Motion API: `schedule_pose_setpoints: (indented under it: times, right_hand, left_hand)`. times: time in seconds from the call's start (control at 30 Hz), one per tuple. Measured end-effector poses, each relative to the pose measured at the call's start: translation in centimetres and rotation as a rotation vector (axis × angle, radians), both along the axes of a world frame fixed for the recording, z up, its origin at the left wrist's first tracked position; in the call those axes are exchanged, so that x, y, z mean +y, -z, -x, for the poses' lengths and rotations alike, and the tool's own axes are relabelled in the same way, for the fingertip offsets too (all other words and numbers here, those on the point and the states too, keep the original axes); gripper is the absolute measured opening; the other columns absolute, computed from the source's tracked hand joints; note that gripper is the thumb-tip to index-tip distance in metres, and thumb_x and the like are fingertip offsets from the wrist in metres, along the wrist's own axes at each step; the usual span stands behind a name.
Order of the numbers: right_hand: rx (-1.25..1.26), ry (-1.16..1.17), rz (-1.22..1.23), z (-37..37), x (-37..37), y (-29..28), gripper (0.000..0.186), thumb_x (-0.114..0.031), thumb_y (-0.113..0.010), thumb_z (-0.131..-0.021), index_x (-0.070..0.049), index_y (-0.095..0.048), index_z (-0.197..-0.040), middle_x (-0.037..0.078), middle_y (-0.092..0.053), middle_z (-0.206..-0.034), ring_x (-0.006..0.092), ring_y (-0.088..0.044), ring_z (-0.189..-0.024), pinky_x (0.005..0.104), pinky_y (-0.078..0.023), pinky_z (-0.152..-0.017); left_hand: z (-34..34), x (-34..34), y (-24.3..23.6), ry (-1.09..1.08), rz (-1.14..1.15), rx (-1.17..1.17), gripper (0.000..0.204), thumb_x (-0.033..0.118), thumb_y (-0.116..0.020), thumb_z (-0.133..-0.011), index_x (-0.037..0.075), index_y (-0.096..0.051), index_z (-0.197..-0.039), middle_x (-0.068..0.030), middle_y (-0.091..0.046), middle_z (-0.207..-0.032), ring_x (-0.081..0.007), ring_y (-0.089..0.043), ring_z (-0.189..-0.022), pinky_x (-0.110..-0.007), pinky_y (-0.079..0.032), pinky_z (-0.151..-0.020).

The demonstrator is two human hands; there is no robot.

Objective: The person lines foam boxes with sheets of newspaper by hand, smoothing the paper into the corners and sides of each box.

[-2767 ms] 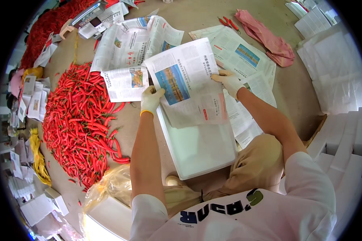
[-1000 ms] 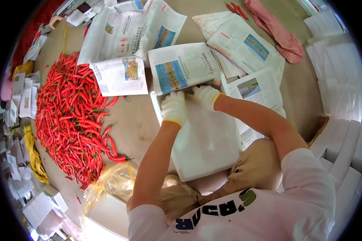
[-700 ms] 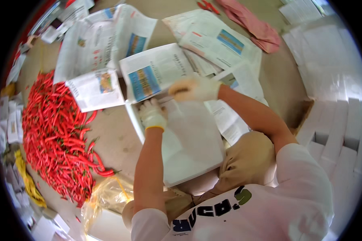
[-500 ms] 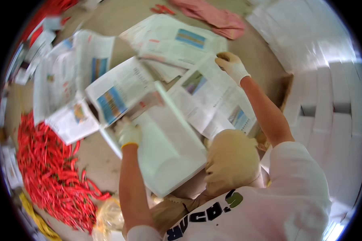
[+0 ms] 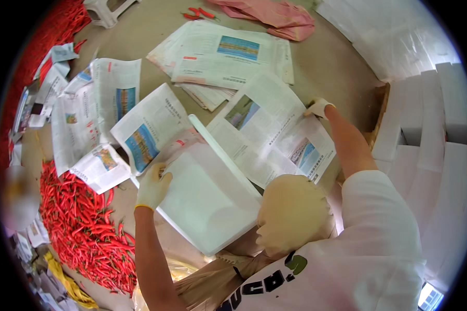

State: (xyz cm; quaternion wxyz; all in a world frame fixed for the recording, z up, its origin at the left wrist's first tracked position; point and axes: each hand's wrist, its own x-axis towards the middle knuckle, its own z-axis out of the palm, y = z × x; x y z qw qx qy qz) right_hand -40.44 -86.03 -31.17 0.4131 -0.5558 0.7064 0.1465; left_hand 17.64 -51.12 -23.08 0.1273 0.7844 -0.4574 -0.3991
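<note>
A white foam box sits tilted in front of me, a newspaper sheet draped over its far left end. My left hand, in a pale glove with a yellow cuff, is closed at the box's left rim, beside the draped sheet. On the right, my gloved right hand pinches the edge of an open newspaper, which is spread beyond the box's right wall. Its fingertips are partly hidden by the glove and paper.
Red chili peppers are heaped at the left, with more at the far left. A newspaper stack and pink cloth lie beyond the box. White boxes are stacked at the right. A white stool stands far back.
My right hand has come down and a little rightward at the newspaper's edge, and the sheet lies flatter. My left hand has shifted slightly left along the box rim.
</note>
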Motion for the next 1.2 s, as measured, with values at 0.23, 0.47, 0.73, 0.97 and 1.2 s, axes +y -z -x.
schedule_pose_setpoints:
  times: [0.23, 0.47, 0.73, 0.97, 1.2]
  right_hand:
    - [-0.229, 0.014, -0.098, -3.1, -0.3, -7.9, 0.041, -0.020, -0.080, -0.086, -0.010, -0.076, -0.126, 0.004, -0.075, -0.105, 0.0170, -0.069, -0.090, 0.0339, -0.057, -0.079]
    - [0.032, -0.834, 0.695, -13.4, -0.2, -26.9, 0.033, -0.022, -0.061, -0.095, -0.006, -0.072, -0.123, 0.019, -0.075, -0.109, 0.0373, -0.070, -0.097, 0.0437, -0.056, -0.089]
    - [0.111, -1.342, 1.227, -28.0, 8.3, -45.4, 0.022, -0.014, -0.059, -0.099, -0.006, -0.072, -0.116, 0.016, -0.073, -0.116, 0.0385, -0.070, -0.104, 0.0472, -0.055, -0.088]
    - [-0.533, -1.268, 1.383, -32.5, 14.4, -50.6, 0.035, 0.015, -0.052, -0.087, -0.001, -0.074, -0.109, 0.012, -0.072, -0.118, 0.0260, -0.069, -0.110, 0.0334, -0.053, -0.099]
    - [-0.819, -1.174, 1.220, -34.9, 16.4, -49.8, 0.035, 0.011, -0.048, -0.085, 0.003, -0.073, -0.109, 0.010, -0.072, -0.122, 0.0201, -0.066, -0.119, 0.0321, -0.051, -0.105]
  left_hand:
    - [-2.7, -1.0, -2.3, -0.053, 0.194, 0.043, 0.048, 0.032, -0.069, -0.097, -0.001, -0.067, -0.131, -0.0202, -0.075, -0.114, -0.0334, -0.072, -0.106, -0.041, -0.055, -0.097]
    - [-4.1, -2.5, -6.2, -0.162, 0.341, 0.185, 0.048, 0.031, -0.066, -0.099, -0.002, -0.066, -0.133, -0.0196, -0.075, -0.116, -0.0266, -0.072, -0.102, -0.036, -0.054, -0.094]
    - [-6.3, -1.1, -8.1, -0.229, 0.444, 0.181, 0.050, 0.034, -0.066, -0.099, 0.000, -0.067, -0.135, -0.0194, -0.075, -0.122, -0.0274, -0.072, -0.112, -0.036, -0.054, -0.099]
    - [-10.4, 1.7, -9.1, -0.599, 0.669, 0.682, 0.058, 0.034, -0.070, -0.103, -0.005, -0.059, -0.143, -0.0075, -0.068, -0.114, -0.0112, -0.062, -0.092, -0.027, -0.052, -0.080]
    - [-12.1, 2.4, -14.4, -0.638, 1.125, 0.239, 0.116, 0.045, -0.090, -0.084, -0.009, -0.027, -0.164, -0.0293, -0.043, -0.163, -0.0353, -0.047, -0.148, -0.044, -0.036, -0.124]
